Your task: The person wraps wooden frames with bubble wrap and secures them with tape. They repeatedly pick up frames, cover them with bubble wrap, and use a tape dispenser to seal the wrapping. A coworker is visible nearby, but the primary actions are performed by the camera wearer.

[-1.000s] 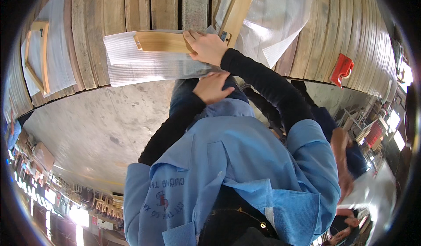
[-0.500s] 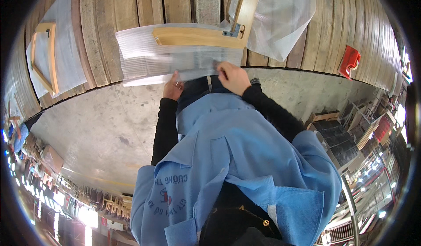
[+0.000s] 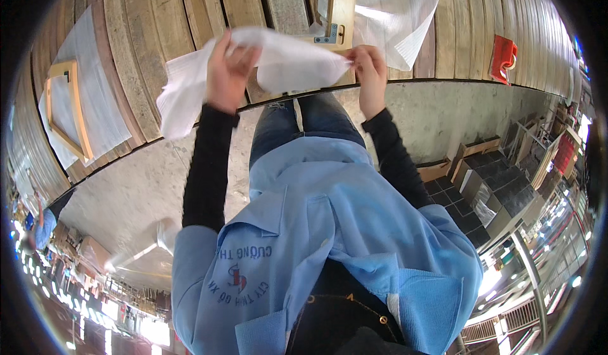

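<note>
A thin white foam sheet (image 3: 297, 60) is lifted and bowed over the near edge of the plank table, its left part hanging past the edge. My left hand (image 3: 229, 76) is closed on it, fingers curled and a little blurred. At the sheet's right corner my right hand (image 3: 370, 73) pinches the foam between thumb and fingers. Beneath and beyond the sheet lies a light wooden frame piece (image 3: 342, 3) with a dark metal corner bracket (image 3: 326, 36). The raised foam hides most of its crosswise arm.
Another translucent sheet (image 3: 396, 13) lies right of the wooden piece. A red tape dispenser (image 3: 503, 59) sits farther right on the planks (image 3: 465, 32). At the left, a second wooden frame (image 3: 76, 101) rests on its own sheet (image 3: 104, 95). Dark tiled-looking stacks (image 3: 494, 184) stand on the floor.
Both hands have moved up and apart, the left forward and the right rightward. The foam sheet's near part has been raised and folded over the wooden arm.
</note>
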{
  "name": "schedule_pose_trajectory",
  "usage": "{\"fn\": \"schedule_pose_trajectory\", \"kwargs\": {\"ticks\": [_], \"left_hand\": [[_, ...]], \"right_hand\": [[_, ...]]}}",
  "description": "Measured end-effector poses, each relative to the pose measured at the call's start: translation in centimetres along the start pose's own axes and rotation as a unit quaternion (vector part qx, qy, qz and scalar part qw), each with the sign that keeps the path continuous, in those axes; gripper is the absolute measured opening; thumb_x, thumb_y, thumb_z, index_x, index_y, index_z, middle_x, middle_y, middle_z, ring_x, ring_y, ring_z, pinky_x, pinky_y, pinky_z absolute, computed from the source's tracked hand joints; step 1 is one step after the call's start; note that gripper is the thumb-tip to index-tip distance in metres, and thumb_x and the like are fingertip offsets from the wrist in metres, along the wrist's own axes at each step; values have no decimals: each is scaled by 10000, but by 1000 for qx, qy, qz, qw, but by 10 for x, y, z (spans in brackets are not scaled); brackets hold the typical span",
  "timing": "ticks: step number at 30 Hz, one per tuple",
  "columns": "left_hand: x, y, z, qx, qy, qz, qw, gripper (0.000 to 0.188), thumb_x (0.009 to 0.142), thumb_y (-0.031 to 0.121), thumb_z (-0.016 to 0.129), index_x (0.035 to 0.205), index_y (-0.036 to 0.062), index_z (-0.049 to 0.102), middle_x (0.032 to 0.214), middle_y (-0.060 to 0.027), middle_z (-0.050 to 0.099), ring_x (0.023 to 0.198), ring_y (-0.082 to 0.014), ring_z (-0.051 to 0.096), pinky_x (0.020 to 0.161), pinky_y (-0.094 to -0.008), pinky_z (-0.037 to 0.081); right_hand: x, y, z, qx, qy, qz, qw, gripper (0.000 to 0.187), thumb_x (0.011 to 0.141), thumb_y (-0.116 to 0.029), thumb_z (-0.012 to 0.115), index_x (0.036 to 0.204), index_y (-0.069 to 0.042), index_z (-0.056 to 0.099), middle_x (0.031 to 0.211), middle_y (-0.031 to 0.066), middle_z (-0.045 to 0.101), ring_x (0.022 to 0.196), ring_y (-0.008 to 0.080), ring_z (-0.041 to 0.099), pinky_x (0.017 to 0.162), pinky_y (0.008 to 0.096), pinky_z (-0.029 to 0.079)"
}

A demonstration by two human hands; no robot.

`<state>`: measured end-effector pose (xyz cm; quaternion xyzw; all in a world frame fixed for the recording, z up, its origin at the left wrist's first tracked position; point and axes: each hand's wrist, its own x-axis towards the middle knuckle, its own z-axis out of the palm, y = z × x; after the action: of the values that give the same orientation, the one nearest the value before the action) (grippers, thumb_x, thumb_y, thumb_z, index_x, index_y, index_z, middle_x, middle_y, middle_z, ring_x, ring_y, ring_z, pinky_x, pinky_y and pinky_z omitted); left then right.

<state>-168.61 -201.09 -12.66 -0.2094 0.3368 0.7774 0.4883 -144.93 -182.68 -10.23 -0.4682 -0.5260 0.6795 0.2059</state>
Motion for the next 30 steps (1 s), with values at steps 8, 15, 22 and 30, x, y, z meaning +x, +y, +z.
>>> {"fn": "schedule_pose_trajectory", "kwargs": {"ticks": [8, 15, 22, 30], "left_hand": [[98, 28, 53, 53, -96, 1, 994, 530, 1048, 215, 537, 1477, 2, 312, 1453, -358, 401, 1359, -453, 482, 1193, -538, 375], [-18, -71, 1, 215, 265, 327, 881, 352, 975, 254, 691, 1268, 94, 581, 1186, 4, 622, 1038, -154, 615, 890, -297, 464], [25, -120, -18, -54, 254, 80, 962, 647, 884, 436, 808, 1349, 76, 538, 1272, -79, 510, 1167, -176, 485, 1029, -340, 403], [-4, -120, 65, 122, 194, 373, 899, 566, 832, 227, 876, 1266, 1, 591, 1223, -44, 618, 1088, -112, 564, 957, -299, 456]], "right_hand": [[-33, 67, 85, -558, -170, -411, 701, 682, 850, -399, 717, 1445, -142, 504, 1495, 107, 478, 1411, 303, 425, 1180, 580, 271], [55, 36, 73, -623, -233, -328, 671, 791, 757, -325, 829, 1411, -62, 471, 1339, 164, 577, 1272, 313, 551, 1073, 453, 434], [103, 30, 75, -608, -350, -313, 640, 660, 664, -413, 844, 1132, -24, 588, 1052, 186, 669, 1002, 379, 668, 893, 462, 543], [99, 8, 38, -436, -333, -393, 738, 811, 636, -383, 902, 1266, -17, 545, 1226, 182, 590, 1220, 381, 548, 1008, 455, 467]]}}
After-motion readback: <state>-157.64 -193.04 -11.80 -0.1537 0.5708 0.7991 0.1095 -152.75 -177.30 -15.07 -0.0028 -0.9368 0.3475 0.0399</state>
